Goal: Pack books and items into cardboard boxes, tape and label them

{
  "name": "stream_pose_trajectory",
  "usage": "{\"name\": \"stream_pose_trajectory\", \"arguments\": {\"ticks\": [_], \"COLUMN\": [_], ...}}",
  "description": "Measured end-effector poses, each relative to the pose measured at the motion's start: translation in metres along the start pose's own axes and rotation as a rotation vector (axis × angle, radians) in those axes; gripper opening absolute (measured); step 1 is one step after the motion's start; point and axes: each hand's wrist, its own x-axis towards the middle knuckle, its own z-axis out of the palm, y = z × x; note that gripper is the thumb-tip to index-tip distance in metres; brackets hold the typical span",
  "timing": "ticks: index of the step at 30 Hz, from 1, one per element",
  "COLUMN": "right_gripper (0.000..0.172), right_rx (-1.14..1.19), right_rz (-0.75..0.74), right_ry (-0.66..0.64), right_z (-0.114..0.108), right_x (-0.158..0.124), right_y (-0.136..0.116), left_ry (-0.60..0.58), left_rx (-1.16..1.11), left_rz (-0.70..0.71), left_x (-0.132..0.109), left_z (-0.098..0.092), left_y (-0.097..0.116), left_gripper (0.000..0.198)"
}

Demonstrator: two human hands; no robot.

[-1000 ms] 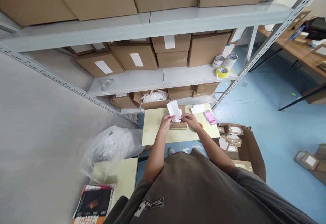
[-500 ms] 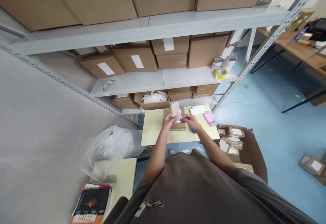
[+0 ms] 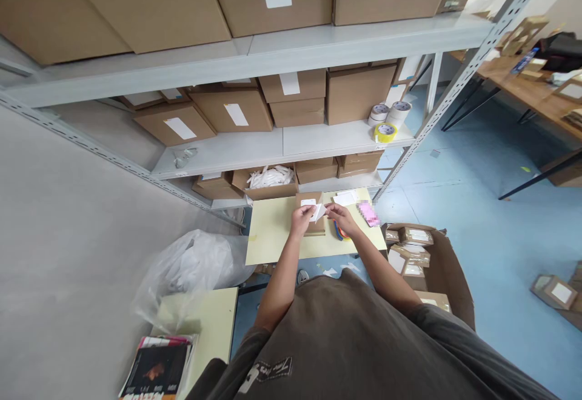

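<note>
My left hand (image 3: 301,220) is closed on a small folded piece of white paper (image 3: 320,211), pinching it between thumb and fingers. At the paper's right edge, the fingertips of my right hand (image 3: 342,216) are pinched together on it. Below the paper, a brown cardboard box (image 3: 315,228) with a white label (image 3: 308,202) lies on the pale yellow table (image 3: 268,230). Just under my right hand is a blue, orange and yellow object (image 3: 339,231), partly covered. White papers (image 3: 345,198) and a blurred pink item (image 3: 367,213) lie at the table's right side.
A metal rack (image 3: 254,54) with boxes stands ahead, with tape rolls (image 3: 385,132) on its middle shelf. An open box of white pieces (image 3: 268,193) is behind the table. A large carton of parcels (image 3: 448,270) stands right; a plastic bag (image 3: 195,266) sits left.
The white paper has gone from upright to folded and lowered between my hands, uncovering the label on the box. My view has shifted slightly to the right.
</note>
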Motion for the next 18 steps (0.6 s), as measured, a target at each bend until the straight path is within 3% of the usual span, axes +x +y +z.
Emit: {"name": "stream_pose_trajectory", "arguments": {"ticks": [2,6,8,10,12,15,18], "right_gripper": [0.026,0.03,0.031,0.031,0.031,0.033,0.033], "right_rx": [0.053,0.135,0.126,0.099,0.073,0.032,-0.03], "right_rz": [0.034,0.064,0.063,0.06,0.045,0.013,0.02], "right_ry": [0.075,0.269,0.344,0.365,0.364,0.395,0.429], "right_z": [-0.016,-0.058,-0.074,-0.08,-0.074,-0.05,-0.015], "right_x": [-0.004,-0.011,-0.013,-0.014,-0.012,0.0,0.019], "right_y": [-0.001,-0.003,-0.003,-0.003,-0.003,0.001,0.009], "left_ry": [0.153,0.572,0.665,0.618,0.494,0.349,0.266], "left_rx": [-0.1,-0.179,-0.145,-0.122,-0.116,-0.115,-0.108], "left_rz": [-0.035,-0.018,-0.006,0.003,-0.003,-0.025,-0.011], "left_x": [0.011,0.033,0.038,0.038,0.037,0.038,0.047], "left_z": [-0.008,-0.034,-0.039,-0.036,-0.027,-0.019,-0.039], "left_y": [-0.004,-0.012,-0.017,-0.021,-0.025,-0.026,-0.024], "left_gripper": [0.046,0.047,0.045,0.041,0.038,0.036,0.037]}}
